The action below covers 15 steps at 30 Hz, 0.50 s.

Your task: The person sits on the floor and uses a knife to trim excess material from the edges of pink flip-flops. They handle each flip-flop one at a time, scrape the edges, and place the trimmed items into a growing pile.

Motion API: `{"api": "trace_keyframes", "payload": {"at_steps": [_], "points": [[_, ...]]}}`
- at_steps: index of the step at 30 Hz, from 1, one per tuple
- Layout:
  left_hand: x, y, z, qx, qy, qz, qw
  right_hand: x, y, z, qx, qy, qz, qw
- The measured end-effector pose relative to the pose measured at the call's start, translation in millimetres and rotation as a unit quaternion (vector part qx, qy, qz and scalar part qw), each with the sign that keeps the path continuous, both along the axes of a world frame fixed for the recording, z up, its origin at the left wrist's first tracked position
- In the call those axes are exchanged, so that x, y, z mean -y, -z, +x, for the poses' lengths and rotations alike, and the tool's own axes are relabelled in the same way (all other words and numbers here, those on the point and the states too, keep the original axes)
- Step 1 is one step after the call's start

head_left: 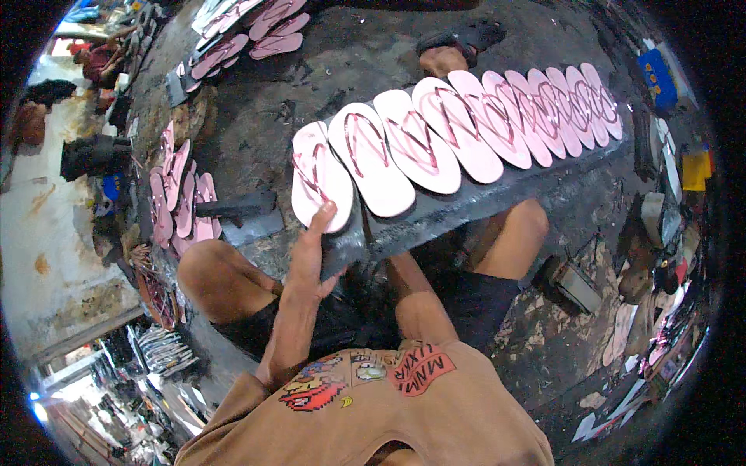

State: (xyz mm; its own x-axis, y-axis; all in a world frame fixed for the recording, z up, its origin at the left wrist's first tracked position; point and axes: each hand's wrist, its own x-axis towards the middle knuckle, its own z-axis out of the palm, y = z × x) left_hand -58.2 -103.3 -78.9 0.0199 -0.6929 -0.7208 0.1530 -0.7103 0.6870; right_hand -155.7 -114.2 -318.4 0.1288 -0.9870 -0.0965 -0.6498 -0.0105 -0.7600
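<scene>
A row of pale pink flip-flops (pixel 431 136) with darker, shiny straps lies side by side on a long dark board (pixel 466 194) across my lap. My left hand (pixel 309 241) is at the board's left end, its thumb side resting on the heel of the leftmost flip-flop (pixel 320 182). Its other fingers curl round the board's near edge, partly hidden. My right forearm (pixel 420 299) reaches under the board between my knees. The board hides my right hand, so its fingers do not show.
More pink flip-flops (pixel 183 190) lie on the floor at left, others (pixel 276 35) at the far left. A foot in a dark sandal (pixel 447 58) is beyond the board. A blue container (pixel 658 78) and a dark metal block (pixel 573 286) are on the right. A person (pixel 99 62) is at upper left.
</scene>
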Motion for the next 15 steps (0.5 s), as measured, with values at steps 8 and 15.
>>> {"api": "trace_keyframes", "payload": {"at_steps": [8,15], "points": [[-97.4,-32.3,115.4,0.107,0.04,-0.124,0.986,53.6,-134.3,57.5,0.562,0.19,0.201,0.78],[-84.9,-57.8,80.9,0.199,0.224,-0.306,0.904,7.3,-284.1,-5.1,0.514,0.163,-0.066,0.84]]}}
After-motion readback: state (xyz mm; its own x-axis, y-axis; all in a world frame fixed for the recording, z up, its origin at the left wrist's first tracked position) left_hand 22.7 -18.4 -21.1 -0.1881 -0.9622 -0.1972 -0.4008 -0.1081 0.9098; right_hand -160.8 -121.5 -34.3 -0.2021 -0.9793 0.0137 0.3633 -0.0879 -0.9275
